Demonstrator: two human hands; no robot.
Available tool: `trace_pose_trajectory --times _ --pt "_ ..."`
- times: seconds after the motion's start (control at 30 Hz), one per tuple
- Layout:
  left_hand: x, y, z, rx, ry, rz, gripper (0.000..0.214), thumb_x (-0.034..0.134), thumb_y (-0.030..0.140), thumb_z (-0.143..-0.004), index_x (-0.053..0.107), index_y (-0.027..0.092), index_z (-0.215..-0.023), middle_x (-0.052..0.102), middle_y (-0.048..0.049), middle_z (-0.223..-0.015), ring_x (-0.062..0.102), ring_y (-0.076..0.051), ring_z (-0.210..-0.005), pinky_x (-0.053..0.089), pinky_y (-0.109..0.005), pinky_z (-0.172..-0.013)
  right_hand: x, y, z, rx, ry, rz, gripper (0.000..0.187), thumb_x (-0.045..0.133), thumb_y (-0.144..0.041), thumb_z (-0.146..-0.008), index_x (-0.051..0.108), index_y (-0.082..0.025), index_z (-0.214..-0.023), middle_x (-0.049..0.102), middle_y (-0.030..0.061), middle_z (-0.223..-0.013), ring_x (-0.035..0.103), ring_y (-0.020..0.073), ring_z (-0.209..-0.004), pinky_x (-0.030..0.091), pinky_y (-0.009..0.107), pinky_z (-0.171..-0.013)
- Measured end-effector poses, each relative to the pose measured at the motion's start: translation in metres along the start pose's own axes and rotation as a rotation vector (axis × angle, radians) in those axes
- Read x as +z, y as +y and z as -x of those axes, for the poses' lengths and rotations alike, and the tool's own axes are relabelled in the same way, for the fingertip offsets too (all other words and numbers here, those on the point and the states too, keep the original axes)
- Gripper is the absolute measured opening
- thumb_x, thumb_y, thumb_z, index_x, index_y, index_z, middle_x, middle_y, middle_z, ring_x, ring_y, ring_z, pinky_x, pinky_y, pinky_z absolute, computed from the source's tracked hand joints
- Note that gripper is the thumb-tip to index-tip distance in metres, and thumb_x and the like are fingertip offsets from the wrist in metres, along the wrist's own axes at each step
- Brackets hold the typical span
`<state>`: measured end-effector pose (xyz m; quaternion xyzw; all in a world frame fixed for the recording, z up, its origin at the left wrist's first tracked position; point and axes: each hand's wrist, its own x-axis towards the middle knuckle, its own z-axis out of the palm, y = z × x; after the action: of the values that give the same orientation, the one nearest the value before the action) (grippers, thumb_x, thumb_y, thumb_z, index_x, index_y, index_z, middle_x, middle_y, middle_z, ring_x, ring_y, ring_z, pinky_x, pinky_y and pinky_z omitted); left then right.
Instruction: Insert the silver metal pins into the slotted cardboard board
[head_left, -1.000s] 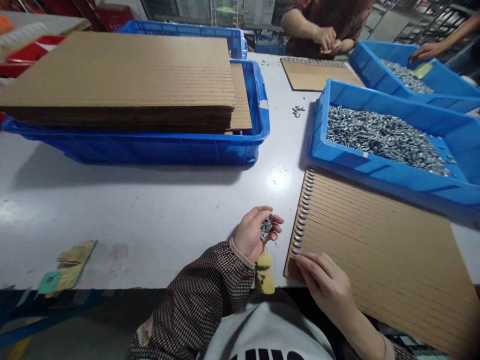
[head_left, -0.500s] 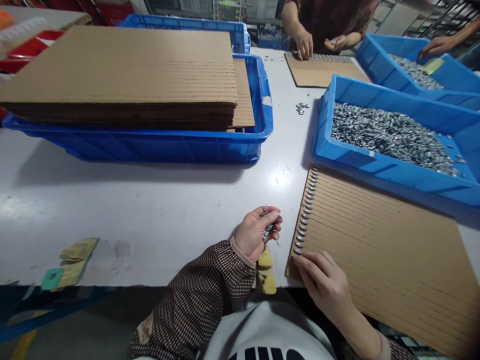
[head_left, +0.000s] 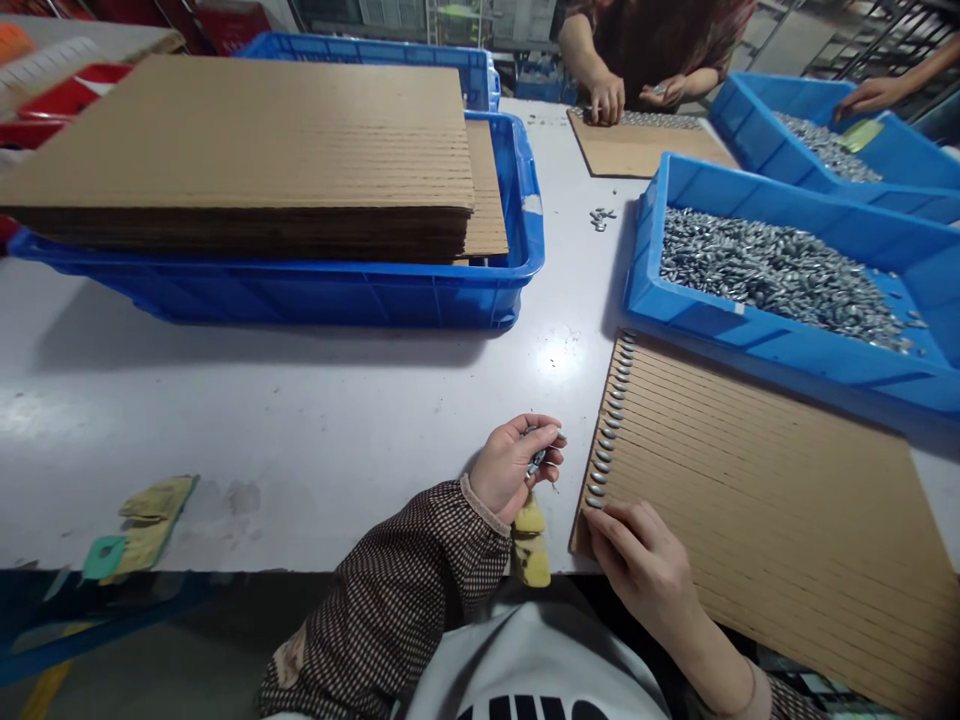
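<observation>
Head view: looks down on a white worktop [head_left: 360,430].
Left hand [head_left: 511,465]: sits over the worktop, just left of the cardboard sheet [head_left: 780,470].
Left grip: curled around a few small grey metal pieces [head_left: 535,462], with the thumb folded across them.
Right hand [head_left: 649,560]: lies over the near left part of the sheet, touching its left margin with bunched fingertips.
Right grip: drawn together at thumb and forefinger; cannot tell about any piece between them, hidden by the fingers.
Cardboard sheet: lies flat, marked with dark parallel lines.
Column of metal pieces [head_left: 602,456]: runs along the sheet's left edge, from the far corner down to the right hand's fingertips.
Blue bin [head_left: 690,312]: stands just beyond the sheet, holding a heap of similar pieces.
Loose pieces [head_left: 601,218]: lie on the worktop, left of the bin.
Blue tray [head_left: 330,295]: carries a cardboard stack [head_left: 285,130], well left of the bin.
Co-worker's hand [head_left: 606,98]: reaches down to the piece-lined far edge of a second sheet [head_left: 649,148].
</observation>
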<state>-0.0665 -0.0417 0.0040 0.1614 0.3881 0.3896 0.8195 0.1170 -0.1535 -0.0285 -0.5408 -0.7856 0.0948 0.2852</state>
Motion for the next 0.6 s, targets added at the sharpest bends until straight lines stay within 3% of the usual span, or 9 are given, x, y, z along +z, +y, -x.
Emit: trace_pose_trajectory --times 0.27,0.37,0.47,0.6 --pt "-0.002 -0.003 -0.001 0.01 -0.034 -0.042 0.025 0.078 0.025 -0.071 0.064 0.012 -0.087 0.063 -0.0046 -0.077 0.056 -0.009 -0.063 0.044 -0.02 -0.052 0.0 0.0 0.001 -0.004 0.019 -0.043 0.027 0.055 -0.01 -0.089 0.065 -0.024 -0.11 0.064 0.0069 -0.088 0.059 0.018 -0.075 0.053 0.034 -0.066" --pt "-0.004 -0.004 0.001 0.001 -0.062 -0.084 0.029 0.08 0.027 -0.068 0.065 0.011 -0.088 0.065 -0.006 -0.078 0.058 -0.009 -0.062 0.045 -0.02 -0.053 -0.004 -0.004 -0.003 0.023 0.085 -0.085 0.031 0.056 -0.011 -0.09 0.063 -0.025 -0.117 0.065 0.0073 -0.092 0.062 0.0186 -0.08 0.055 0.033 -0.069" --pt "-0.005 -0.003 0.004 -0.029 -0.092 -0.136 0.03 0.081 0.028 -0.067 0.066 0.011 -0.087 0.067 -0.0063 -0.075 0.057 -0.008 -0.056 0.044 -0.02 -0.051 -0.011 -0.011 -0.018 0.083 0.149 -0.123 0.035 0.056 -0.013 -0.09 0.06 -0.025 -0.122 0.065 0.0083 -0.102 0.064 0.0192 -0.087 0.056 0.033 -0.074" --pt "-0.005 -0.001 0.007 -0.064 -0.147 -0.169 0.032 0.081 0.029 -0.067 0.065 0.011 -0.088 0.065 -0.0037 -0.067 0.056 -0.007 -0.053 0.043 -0.018 -0.05 -0.014 -0.02 -0.047 0.202 0.162 -0.263 0.025 0.057 -0.022 -0.092 0.063 -0.025 -0.116 0.064 0.0092 -0.109 0.064 0.0188 -0.085 0.056 0.033 -0.074"
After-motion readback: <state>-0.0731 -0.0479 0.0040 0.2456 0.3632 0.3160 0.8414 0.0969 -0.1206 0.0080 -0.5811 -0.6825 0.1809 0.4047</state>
